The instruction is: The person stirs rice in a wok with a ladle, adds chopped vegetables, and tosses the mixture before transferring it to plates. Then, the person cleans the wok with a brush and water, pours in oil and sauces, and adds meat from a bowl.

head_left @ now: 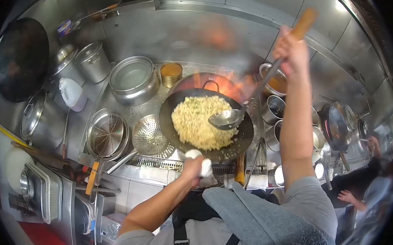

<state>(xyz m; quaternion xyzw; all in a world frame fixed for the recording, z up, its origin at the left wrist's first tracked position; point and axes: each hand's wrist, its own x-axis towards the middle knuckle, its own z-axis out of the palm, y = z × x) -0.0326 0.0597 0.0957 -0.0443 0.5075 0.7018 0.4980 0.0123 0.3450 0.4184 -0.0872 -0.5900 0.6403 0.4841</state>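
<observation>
A black wok [165, 117] full of fried rice [199, 122] sits tilted over the burner, with flames [226, 86] rising behind it. My left hand [192, 170] is closed on a folded white cloth [206, 167] at the wok's near edge; whatever part of the wok lies under the cloth is hidden. Raised to the upper right, my right hand [290, 50] grips the shaft of a long ladle [260, 87] just below its wooden handle. The ladle's bowl is over the right side of the rice, touching or just above it.
A perforated skimmer [151, 135] and a wire strainer [107, 134] lie left of the wok. Behind them stand a large metal pot [133, 79] and an orange-filled tin [171, 73]. Several metal containers [275, 108] line the right. Another person's hand [346, 197] shows at far right.
</observation>
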